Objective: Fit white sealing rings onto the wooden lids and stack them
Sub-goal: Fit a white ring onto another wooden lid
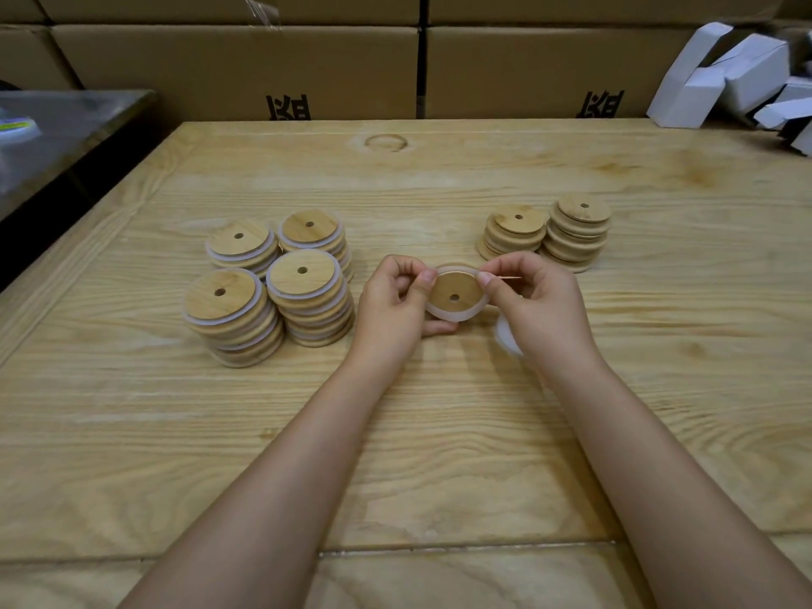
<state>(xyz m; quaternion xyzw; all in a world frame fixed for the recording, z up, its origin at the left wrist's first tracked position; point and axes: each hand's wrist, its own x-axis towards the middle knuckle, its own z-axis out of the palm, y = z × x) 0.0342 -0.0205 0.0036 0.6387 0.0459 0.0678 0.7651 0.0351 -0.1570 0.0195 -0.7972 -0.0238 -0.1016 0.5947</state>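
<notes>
The left hand (395,296) and right hand (536,301) each pinch one edge of a wooden lid (454,294), held just above a pale, strongly grained wooden table (439,432). A white sealing ring (457,317) sits around its rim. Left of the lid stand four stacks of ringed lids (303,274). Behind it to the right are two stacks of bare lids (575,232). Far behind the lid, cardboard boxes (237,68) form a wall, with white cartons (720,76) heaped far to the right.
</notes>
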